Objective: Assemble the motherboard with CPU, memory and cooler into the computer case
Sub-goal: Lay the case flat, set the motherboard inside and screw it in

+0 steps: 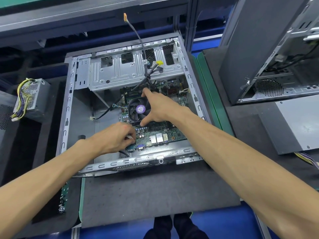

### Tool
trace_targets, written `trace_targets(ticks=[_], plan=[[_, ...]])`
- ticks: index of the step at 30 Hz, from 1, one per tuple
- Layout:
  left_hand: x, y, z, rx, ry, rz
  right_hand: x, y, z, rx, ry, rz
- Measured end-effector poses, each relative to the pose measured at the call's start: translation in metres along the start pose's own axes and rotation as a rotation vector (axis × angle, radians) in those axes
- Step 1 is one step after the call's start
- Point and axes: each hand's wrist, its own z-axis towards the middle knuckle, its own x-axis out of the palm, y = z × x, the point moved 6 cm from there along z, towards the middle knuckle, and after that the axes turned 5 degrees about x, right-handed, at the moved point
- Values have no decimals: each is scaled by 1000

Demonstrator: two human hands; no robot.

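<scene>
Under both hands [138, 125], motherboard [162, 133] lies in case [69, 104].

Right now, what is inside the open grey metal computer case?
The green motherboard with black cooler fan and black cables. The right hand spans the fan; the left hand hides the board's near-left corner.

The left hand [117, 138] covers the motherboard's [160, 128] lower-left corner, and the small pale thing in its fingers is too small to identify. The right hand [161, 107] hides part of the cooler [136, 110], whose purple label is unreadable. At the right edge, a second case [269, 54] is cut off.
</scene>
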Motion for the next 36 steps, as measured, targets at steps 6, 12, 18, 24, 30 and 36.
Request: trace_targets(ticks=[6, 12, 18, 24, 30, 36], plan=[[-1, 1, -1, -2, -21, -15, -1, 0, 1, 1, -2, 2], [-1, 0, -1, 3, -22, 0, 0, 0, 1, -2, -2, 1], [0, -2, 1, 14, -9, 1, 0, -1, 1, 1, 1, 4], [-1, -3, 3, 4, -25, -17, 1, -2, 2, 6, -2, 2], [-1, 11, -1, -149, -86, -92, 2, -2, 2, 4, 0, 8], [6, 18, -5, -174, -20, -114, 1, -2, 1, 0, 2, 6]])
